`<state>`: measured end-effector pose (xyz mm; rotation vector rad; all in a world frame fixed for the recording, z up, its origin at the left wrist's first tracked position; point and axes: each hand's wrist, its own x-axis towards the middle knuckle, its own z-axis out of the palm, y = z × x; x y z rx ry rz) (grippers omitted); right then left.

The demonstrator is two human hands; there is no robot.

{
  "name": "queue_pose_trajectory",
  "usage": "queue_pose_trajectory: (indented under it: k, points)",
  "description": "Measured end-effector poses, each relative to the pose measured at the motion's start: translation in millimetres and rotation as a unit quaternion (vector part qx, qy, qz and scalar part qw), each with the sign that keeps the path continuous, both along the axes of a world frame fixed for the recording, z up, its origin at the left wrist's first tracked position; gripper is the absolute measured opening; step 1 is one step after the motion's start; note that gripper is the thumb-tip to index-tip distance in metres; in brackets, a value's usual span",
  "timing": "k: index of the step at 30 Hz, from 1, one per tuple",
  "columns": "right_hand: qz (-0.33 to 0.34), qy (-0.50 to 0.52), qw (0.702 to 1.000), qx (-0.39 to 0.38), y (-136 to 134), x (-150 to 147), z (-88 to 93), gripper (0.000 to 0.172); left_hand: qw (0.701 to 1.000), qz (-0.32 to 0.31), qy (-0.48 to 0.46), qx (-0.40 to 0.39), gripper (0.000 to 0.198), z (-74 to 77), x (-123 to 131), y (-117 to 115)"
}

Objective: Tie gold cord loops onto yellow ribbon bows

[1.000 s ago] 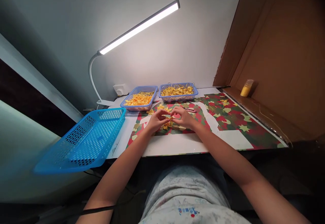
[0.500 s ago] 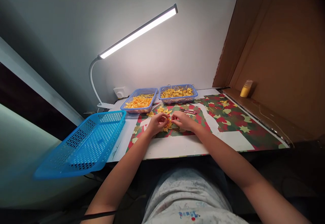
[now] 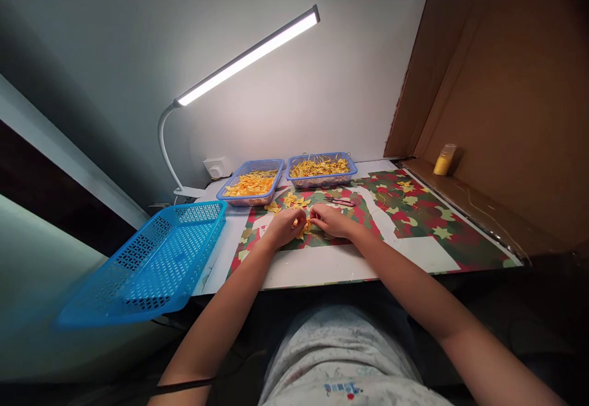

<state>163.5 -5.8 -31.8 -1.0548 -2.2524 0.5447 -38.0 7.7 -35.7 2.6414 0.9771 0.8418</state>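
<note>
Both hands meet over the camouflage-patterned mat [image 3: 368, 216]. My left hand [image 3: 284, 227] has its fingers curled and closed on a yellow ribbon piece [image 3: 302, 229]. Close on its right, my right hand [image 3: 329, 219] pinches at the same yellow piece with thumb and index finger. The fingers hide most of this piece. Just behind the hands lie more yellow ribbon pieces [image 3: 294, 200]. A pair of small dark snips [image 3: 339, 202] rests on the mat behind my right hand.
Behind stand a blue basket [image 3: 221, 197] of orange-yellow pieces and another basket [image 3: 322, 181] of gold ribbons. A large blue basket [image 3: 184, 252] is at the left. A lamp [image 3: 248, 56] hangs above. At right is a yellow-filled bottle [image 3: 444, 160].
The fingers of my left hand have curled in further over the yellow piece, and the hand has rolled slightly. My right hand has stayed nearly in place. The view has shifted slightly.
</note>
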Motion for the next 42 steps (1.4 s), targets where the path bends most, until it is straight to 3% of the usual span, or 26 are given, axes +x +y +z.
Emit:
queue_pose_trajectory:
  k: [5, 14, 20, 27, 31, 34, 38, 42]
  points:
    - [-0.004, -0.005, 1.0, -0.003, 1, -1, -0.6, 0.013, 0.997, 0.013, -0.05, -0.061, 0.011, -1.2, 0, 1]
    - [0.013, -0.018, 1.0, -0.013, 7, -7, -4.2, 0.019, 0.972, -0.027, -0.114, -0.204, 0.027, 0.2, 0, -1]
    - [0.018, -0.012, 1.0, -0.011, 9, -9, -6.4, 0.018, 0.962, -0.029, -0.135, -0.235, 0.027, 0.9, 2, -1]
    - [-0.014, 0.006, 1.0, 0.009, 7, -4, -4.9, 0.013, 0.973, -0.001, -0.105, -0.205, 0.021, 4.0, -5, 0]
    - [-0.079, 0.016, 0.996, 0.036, 11, 3, -5.6, 0.014, 0.989, 0.08, -0.071, -0.101, 0.018, 1.3, -15, 12]
    - [-0.119, 0.0, 0.991, 0.054, 17, 2, -9.1, 0.017, 0.984, 0.159, -0.074, -0.044, 0.016, -1.1, -20, 20]
    - [-0.098, -0.042, 0.993, 0.047, 25, -6, -14.9, 0.026, 0.973, 0.218, -0.077, -0.002, 0.009, -4.5, -24, 23]
    - [-0.055, -0.056, 0.997, 0.021, 32, -16, -18.5, 0.023, 0.982, 0.182, -0.051, 0.012, 0.017, -10.7, -23, 23]
